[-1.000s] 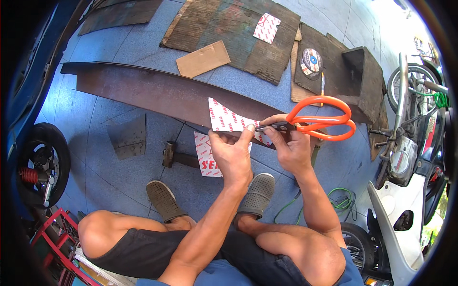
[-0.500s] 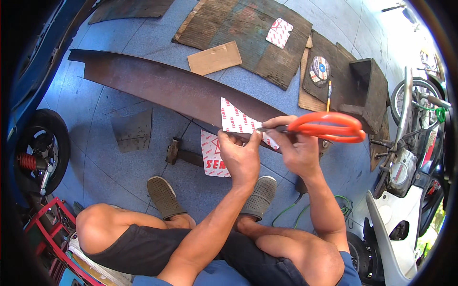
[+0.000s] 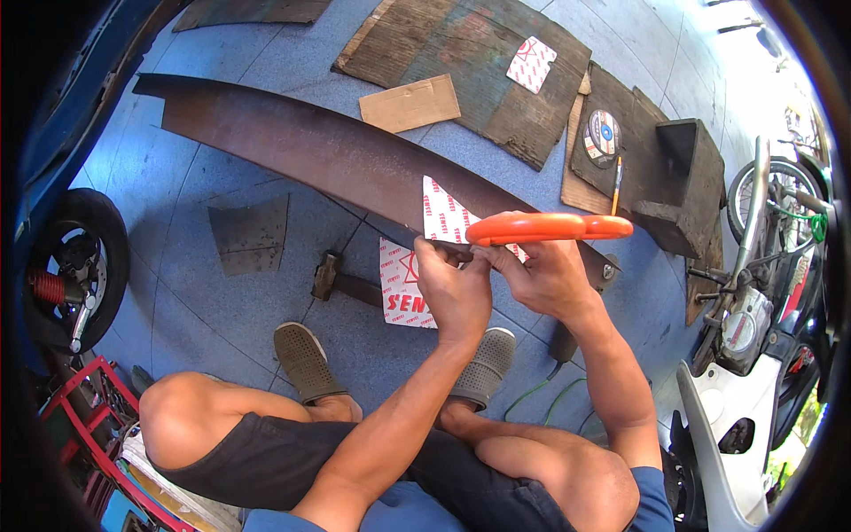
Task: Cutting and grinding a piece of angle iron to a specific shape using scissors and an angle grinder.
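My left hand (image 3: pixel 456 293) is closed, thumb and fingers pinching the lower edge of a white card with red print (image 3: pixel 441 213). In my right hand (image 3: pixel 554 279) is a pair of scissors with orange handles (image 3: pixel 550 228). Its thumb and fingertips also meet the card beside the left thumb, and the blades are mostly hidden there. Both hands are above the near edge of a long brown steel channel (image 3: pixel 292 146). Below the left hand lies a larger white-and-red printed sheet (image 3: pixel 399 284), partly covered. A hammer (image 3: pixel 326 277) lies beside that sheet.
Wooden boards (image 3: pixel 461 71) lie beyond the channel, with a cardboard piece (image 3: pixel 410 104), another printed card (image 3: pixel 532 65), cutting discs (image 3: pixel 602 137) and a pencil (image 3: pixel 617 186). A dark box-shaped block (image 3: pixel 683 191) and a motorcycle (image 3: pixel 745 328) stand right. A wheel (image 3: pixel 84 270) stands left.
The scissors have turned, so their orange handles now sit farther left and cover part of the card. My right hand has rotated with them; the left keeps its pinch.
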A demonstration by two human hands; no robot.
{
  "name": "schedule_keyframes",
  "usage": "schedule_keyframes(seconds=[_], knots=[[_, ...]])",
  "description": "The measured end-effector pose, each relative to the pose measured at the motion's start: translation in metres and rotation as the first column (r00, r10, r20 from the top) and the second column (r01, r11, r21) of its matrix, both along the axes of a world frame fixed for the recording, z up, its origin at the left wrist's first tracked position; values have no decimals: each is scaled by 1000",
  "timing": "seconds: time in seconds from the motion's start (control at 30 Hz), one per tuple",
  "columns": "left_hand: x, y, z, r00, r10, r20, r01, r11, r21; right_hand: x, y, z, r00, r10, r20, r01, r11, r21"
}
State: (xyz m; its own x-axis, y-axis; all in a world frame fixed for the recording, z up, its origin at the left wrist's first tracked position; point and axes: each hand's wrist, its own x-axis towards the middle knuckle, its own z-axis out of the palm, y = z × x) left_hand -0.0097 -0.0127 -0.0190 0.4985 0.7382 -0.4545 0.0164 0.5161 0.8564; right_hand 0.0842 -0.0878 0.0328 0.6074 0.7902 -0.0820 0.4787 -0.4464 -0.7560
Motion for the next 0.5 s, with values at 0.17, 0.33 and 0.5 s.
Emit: schedule_keyframes(seconds=[0.17,0.33,0.5], knots=[[-3,-1,-6,988,-58,-140,73,992,106,4,9,-11,992,32,119,-46,992,117],[0,4,1,991,-45,-129,58,993,105,2,14,-13,994,-2,111,-23,974,225],[-1,4,-1,994,-20,-111,26,998,54,2,10,-16,997,50,60,-60,980,188]])
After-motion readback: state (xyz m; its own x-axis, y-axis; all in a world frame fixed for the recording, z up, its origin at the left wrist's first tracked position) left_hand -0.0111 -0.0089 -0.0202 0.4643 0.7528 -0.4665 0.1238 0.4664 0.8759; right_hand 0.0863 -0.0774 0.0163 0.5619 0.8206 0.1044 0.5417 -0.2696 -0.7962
